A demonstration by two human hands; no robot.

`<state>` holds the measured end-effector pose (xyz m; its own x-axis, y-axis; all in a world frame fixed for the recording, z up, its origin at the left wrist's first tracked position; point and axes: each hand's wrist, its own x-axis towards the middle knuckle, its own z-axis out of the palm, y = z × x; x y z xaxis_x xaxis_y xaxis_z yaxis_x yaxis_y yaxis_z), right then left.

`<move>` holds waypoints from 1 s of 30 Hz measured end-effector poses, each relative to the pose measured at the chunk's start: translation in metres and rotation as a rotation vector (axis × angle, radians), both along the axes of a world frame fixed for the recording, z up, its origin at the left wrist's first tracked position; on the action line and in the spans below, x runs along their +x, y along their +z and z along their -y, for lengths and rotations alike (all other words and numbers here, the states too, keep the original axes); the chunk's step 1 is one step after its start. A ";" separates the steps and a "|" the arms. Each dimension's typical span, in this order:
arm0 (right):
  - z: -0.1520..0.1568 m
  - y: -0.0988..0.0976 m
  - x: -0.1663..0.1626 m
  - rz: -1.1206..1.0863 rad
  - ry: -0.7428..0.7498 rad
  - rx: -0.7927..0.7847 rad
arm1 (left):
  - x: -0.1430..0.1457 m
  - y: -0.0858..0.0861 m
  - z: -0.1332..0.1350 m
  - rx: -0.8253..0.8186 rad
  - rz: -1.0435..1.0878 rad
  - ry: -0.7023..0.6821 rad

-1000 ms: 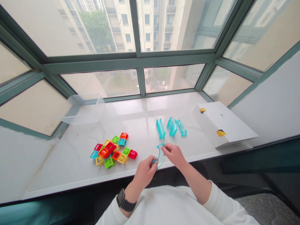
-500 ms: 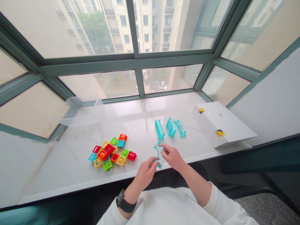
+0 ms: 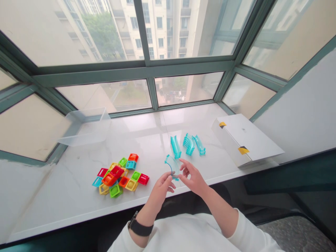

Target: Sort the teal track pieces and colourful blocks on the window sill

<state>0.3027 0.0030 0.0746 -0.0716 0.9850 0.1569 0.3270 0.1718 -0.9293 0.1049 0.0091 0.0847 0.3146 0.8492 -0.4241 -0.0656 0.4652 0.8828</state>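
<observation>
My left hand (image 3: 162, 187) pinches the lower end of a curved, clear teal track piece (image 3: 171, 166) and holds it up over the front of the white sill. My right hand (image 3: 190, 176) is just right of the piece with its fingers spread, fingertips close to it but not gripping. Beyond my hands, three more teal track pieces (image 3: 188, 144) lie side by side on the sill. A heap of several coloured square frame tiles (image 3: 120, 174) lies to the left of my hands.
A clear plastic tub (image 3: 85, 126) stands at the back left against the window. A white cardboard box (image 3: 244, 140) with yellow tape tabs lies at the right. The sill's front edge (image 3: 105, 210) runs just before my body.
My right hand has let go of the teal piece and opened; earlier both hands held it. My left hand now holds it alone, and the piece has turned and shifted slightly left.
</observation>
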 end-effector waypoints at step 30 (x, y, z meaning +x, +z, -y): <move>-0.066 0.004 0.086 0.257 -0.353 0.246 | 0.113 0.003 -0.087 0.261 -0.099 -0.124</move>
